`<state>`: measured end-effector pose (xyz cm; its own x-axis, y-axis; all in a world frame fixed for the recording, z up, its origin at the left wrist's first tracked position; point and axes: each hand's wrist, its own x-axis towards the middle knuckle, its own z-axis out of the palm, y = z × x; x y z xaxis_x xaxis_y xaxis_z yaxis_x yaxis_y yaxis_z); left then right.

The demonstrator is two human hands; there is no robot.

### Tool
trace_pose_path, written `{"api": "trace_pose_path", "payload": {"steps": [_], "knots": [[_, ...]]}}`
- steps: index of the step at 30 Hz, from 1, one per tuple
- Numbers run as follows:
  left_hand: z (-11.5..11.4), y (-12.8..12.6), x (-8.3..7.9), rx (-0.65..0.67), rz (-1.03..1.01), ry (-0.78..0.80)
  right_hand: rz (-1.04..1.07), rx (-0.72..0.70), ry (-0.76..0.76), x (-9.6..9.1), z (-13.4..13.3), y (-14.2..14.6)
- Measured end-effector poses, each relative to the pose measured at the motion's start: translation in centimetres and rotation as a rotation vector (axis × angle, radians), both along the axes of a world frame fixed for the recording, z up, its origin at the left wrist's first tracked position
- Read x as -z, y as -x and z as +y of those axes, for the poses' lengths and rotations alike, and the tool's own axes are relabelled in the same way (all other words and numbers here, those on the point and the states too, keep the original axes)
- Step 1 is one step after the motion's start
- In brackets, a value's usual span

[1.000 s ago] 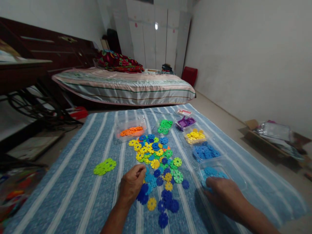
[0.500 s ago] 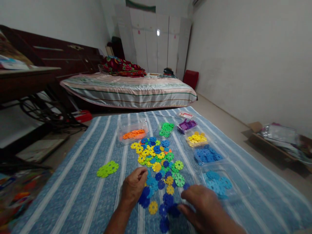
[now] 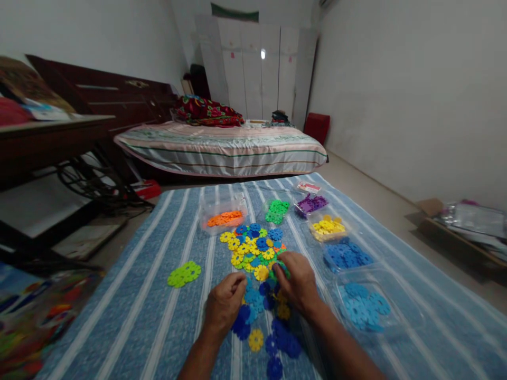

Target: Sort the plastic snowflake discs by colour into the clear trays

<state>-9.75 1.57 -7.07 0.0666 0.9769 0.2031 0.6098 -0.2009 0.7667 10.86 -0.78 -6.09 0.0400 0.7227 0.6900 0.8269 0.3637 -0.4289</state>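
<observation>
A loose heap of flower-shaped plastic snowflake discs lies in the middle of the bed cover. Yellow discs (image 3: pixel 243 247) crowd its far part; light blue discs (image 3: pixel 255 301) and dark blue discs (image 3: pixel 288 340) are nearer. My left hand (image 3: pixel 225 302) rests at the heap's left side, fingers curled together; what they hold, if anything, is hidden. Over the heap's right side, my right hand (image 3: pixel 300 281) has its thumb and fingers closed on a green snowflake disc (image 3: pixel 283 269), partly covered by the fingers. Several lime green discs (image 3: pixel 184 274) lie grouped apart on the left.
Clear plastic boxes hold sorted discs: orange (image 3: pixel 225 218), green (image 3: pixel 277 211), purple (image 3: pixel 311 205), yellow (image 3: pixel 328 228), blue (image 3: pixel 348 254) and light blue (image 3: pixel 364 306). A bag of colourful pieces (image 3: pixel 43 322) sits at the lower left. A made bed (image 3: pixel 222 150) stands beyond.
My right hand has moved left and away from me, from beside the dark blue discs to the green ones. The left hand stays by the heap. The view has shifted slightly.
</observation>
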Motion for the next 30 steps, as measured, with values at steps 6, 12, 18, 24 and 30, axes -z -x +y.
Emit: {"api": "trace_pose_path", "payload": {"steps": [6, 12, 18, 24, 30], "knots": [[-0.1, -0.1, 0.0, 0.006, -0.009, -0.010, 0.172, 0.131, 0.044, 3.8, 1.2, -2.6], [-0.2, -0.1, -0.1, -0.010, -0.001, 0.007, 0.258, 0.149, 0.153, 4.6, 1.8, -3.1], [-0.2, -0.1, -0.1, -0.006, -0.006, 0.001, 0.252, 0.124, 0.204, 4.4, 1.6, -3.0], [-0.3, -0.2, 0.0, 0.002, -0.010, -0.013, 0.214, 0.116, 0.236, 4.3, 1.5, -3.0], [-0.4, -0.4, -0.2, -0.011, 0.005, -0.009, 0.218, 0.119, 0.256, 4.1, 1.4, -3.2]]}}
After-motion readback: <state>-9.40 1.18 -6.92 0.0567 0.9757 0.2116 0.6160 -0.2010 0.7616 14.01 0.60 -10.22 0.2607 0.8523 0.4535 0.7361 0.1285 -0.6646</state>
